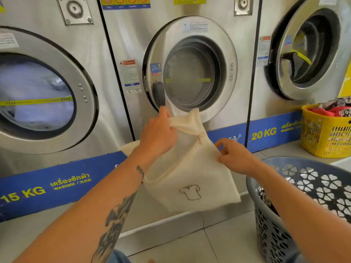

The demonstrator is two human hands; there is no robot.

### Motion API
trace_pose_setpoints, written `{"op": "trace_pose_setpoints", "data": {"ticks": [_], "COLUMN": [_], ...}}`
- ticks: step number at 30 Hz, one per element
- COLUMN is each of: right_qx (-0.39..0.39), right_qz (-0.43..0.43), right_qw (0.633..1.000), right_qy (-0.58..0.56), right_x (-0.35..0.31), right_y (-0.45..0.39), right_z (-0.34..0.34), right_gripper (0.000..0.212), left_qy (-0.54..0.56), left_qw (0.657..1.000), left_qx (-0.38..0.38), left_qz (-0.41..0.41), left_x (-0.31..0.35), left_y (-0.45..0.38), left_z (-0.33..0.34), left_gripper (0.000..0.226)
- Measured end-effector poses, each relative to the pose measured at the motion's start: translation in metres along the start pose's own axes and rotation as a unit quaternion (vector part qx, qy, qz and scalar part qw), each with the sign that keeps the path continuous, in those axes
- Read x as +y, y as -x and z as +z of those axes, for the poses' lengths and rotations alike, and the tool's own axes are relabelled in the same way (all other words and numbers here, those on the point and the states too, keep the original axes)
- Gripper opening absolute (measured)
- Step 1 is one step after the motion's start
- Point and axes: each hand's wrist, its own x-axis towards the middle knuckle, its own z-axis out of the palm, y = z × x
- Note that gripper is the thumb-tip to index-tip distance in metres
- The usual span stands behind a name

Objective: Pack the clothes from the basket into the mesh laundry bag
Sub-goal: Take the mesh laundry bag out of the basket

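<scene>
A blue strip [62, 184] along the base of the washing machines reads "15 KG" with "WASHER" beneath Thai script on the left, and "20 KG" with a partly cut-off "WASHER" on the right. The middle washer's door [190, 73] carries a blue sticker marked "1"; the other notices and the yellow labels along the top edge are too small or blurred to read. The cream mesh laundry bag [191, 171] hangs in the air in front of that middle washer, printed with a small shirt outline. The left hand [158, 132] is clamped on the bunched top of the bag, while the right hand [234, 156] pinches its right edge lower down. The grey basket [296, 198] stands on the floor at lower right, cut off by the frame, with only a dark scrap of clothing visible inside. A yellow basket [325, 138] full of red and patterned clothes sits on the ledge at right, also cut off.
</scene>
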Motion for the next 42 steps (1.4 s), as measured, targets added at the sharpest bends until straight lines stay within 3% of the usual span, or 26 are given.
{"op": "trace_pose_setpoints", "data": {"ticks": [3,5,9,14,17,21,23,25,29,38,42], "right_qx": [-0.029,-0.082,-0.185,-0.195,-0.135,-0.083,-0.060,-0.052,-0.049,-0.023,-0.011], "right_qz": [0.034,0.066,0.122,0.184,0.183,0.179,0.186,0.194,0.170,0.129,0.108], "right_qw": [0.999,0.994,0.974,0.962,0.973,0.980,0.980,0.979,0.982,0.985,0.982], "right_qy": [-0.017,-0.034,-0.041,-0.039,-0.033,0.013,0.027,0.036,0.060,0.112,0.155], "right_x": [0.011,0.015,0.027,0.059,0.080,0.102,0.114,0.124,0.140,0.161,0.160], "right_y": [0.005,0.012,0.014,0.013,0.007,-0.012,-0.022,-0.031,-0.045,-0.053,-0.048], "right_z": [0.021,0.036,0.068,0.104,0.109,0.094,0.082,0.071,0.056,0.056,0.046], "right_gripper": [0.034,0.046,0.078,0.084,0.069,0.040,0.036,0.040,0.048,0.032,0.027], "left_qy": [0.093,0.148,0.225,0.260,0.280,0.306,0.279,0.261,0.205,0.161,0.142], "left_qw": [0.978,0.955,0.922,0.895,0.895,0.903,0.920,0.937,0.955,0.940,0.945], "left_qx": [-0.144,-0.195,-0.219,-0.237,-0.251,-0.284,-0.273,-0.235,-0.204,-0.301,-0.294], "left_qz": [-0.116,-0.168,-0.227,-0.275,-0.238,-0.099,-0.031,0.008,0.058,0.012,-0.004], "left_x": [-0.014,-0.025,-0.034,-0.031,-0.025,-0.032,-0.039,-0.044,-0.044,-0.023,-0.023], "left_y": [0.021,0.036,0.051,0.058,0.059,0.074,0.074,0.065,0.053,0.040,0.038], "left_z": [0.011,0.028,0.075,0.132,0.153,0.176,0.184,0.191,0.209,0.238,0.238], "left_gripper": [0.016,0.016,0.023,0.023,0.034,0.074,0.085,0.080,0.033,0.053,0.046]}}
